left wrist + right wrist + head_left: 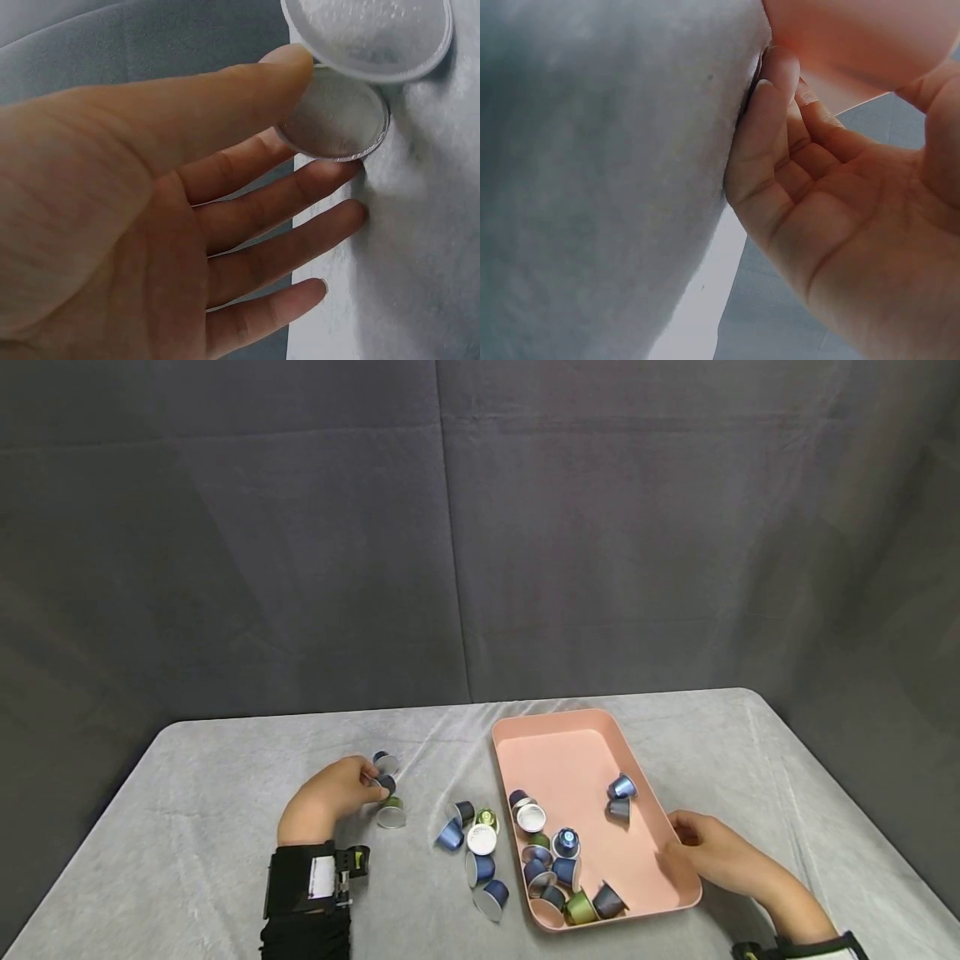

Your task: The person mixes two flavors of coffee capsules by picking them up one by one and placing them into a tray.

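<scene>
My left hand (pixel 335 792) pinches a dark coffee capsule (pixel 386 783) between thumb and fingers, at the left of the table. In the left wrist view the foil lid of that capsule (pixel 337 116) faces the camera. Right beside it lie a blue capsule (pixel 387 764) behind and a green capsule (pixel 392 814) in front. My right hand (pixel 720 852) grips the right rim of a pink tray (pixel 570 727), thumb over the edge; the right wrist view shows its fingers (pixel 761 127) curled low against the outer side of the tray.
Several capsules crowd the tray's near left part, among them a green one (pixel 580 908). Two more, one blue (pixel 622 787) and one grey (pixel 618 810), lie near its right wall. Left of the tray is a loose group with a white-lidded capsule (pixel 482 838). A grey cloth (pixel 187 827) covers the table.
</scene>
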